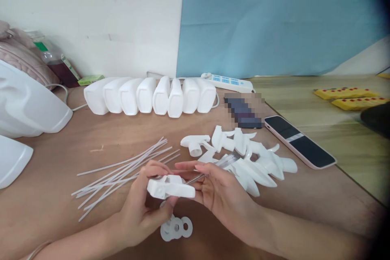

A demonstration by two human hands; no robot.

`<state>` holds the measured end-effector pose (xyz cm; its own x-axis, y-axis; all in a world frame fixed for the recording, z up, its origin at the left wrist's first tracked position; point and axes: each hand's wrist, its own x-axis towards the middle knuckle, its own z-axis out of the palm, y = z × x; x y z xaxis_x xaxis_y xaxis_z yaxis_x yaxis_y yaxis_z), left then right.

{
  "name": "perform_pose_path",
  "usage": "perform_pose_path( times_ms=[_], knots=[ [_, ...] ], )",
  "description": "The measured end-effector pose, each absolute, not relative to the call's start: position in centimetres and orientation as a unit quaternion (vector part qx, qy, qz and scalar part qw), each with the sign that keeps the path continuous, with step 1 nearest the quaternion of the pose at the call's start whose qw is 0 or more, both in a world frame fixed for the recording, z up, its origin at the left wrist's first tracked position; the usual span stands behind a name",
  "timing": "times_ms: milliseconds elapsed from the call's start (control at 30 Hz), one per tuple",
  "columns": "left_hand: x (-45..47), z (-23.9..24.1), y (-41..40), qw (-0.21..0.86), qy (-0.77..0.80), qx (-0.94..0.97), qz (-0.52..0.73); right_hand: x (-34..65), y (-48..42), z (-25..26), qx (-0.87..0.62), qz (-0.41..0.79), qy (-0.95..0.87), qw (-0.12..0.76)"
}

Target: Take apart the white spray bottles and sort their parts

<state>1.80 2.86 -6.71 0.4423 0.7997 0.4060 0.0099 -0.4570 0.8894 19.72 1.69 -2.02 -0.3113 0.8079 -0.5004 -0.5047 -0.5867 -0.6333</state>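
Note:
My left hand [143, 207] is closed around a white plastic spray trigger head [170, 187], held low over the wooden table [91, 138]. My right hand [217, 195] pinches a thin clear dip tube [213, 168] whose end meets the trigger head. To the left of my hands lies a loose bundle of several more white tubes [122, 168]. A heap of several white trigger heads [243, 154] lies just beyond my right hand. Flat white ring washers [176, 228] rest on the table below my hands.
A row of several white plastic bottles [152, 95] lies on its side at the back. Behind it is a power strip [227, 82]. A pink-cased phone [300, 141] lies at the right edge. Large white plastic shapes [27, 105] sit at the left, yellow strips [350, 97] at far right.

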Motion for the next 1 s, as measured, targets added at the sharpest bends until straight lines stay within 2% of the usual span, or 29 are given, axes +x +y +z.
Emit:
perform_pose_path(
  times_ms=[200, 300, 600, 700, 800, 900, 1000],
  knots=[
    [1.7, -6.8, 3.0, 0.469, 0.425, 0.562, 0.532, 19.7, 1.3, -2.0, -0.420, 0.771, -0.228, 0.422],
    [1.7, -7.3, 3.4, 0.495, 0.451, 0.484, 0.563, 19.5, 0.8, -2.3, -0.429, 0.760, -0.274, 0.404],
    [2.5, -5.4, 5.2, 0.466, 0.505, 0.523, 0.504, 19.6, -0.8, -2.0, -0.423, 0.684, -0.454, 0.383],
    [3.9, -3.5, 6.6, 0.435, 0.484, 0.606, 0.457, 19.6, -1.5, -3.0, -0.367, 0.558, -0.596, 0.446],
    [6.1, -1.9, 8.3, 0.443, 0.412, 0.689, 0.399, 19.6, -1.9, -4.5, -0.245, 0.333, -0.744, 0.525],
    [8.7, -1.1, 9.4, 0.410, 0.373, 0.768, 0.321, 20.0, -2.0, -5.3, -0.193, 0.223, -0.828, 0.476],
    [11.2, -1.4, 9.6, 0.286, 0.340, 0.861, 0.249, 20.5, -1.9, -5.0, -0.167, 0.186, -0.873, 0.420]
  ],
)
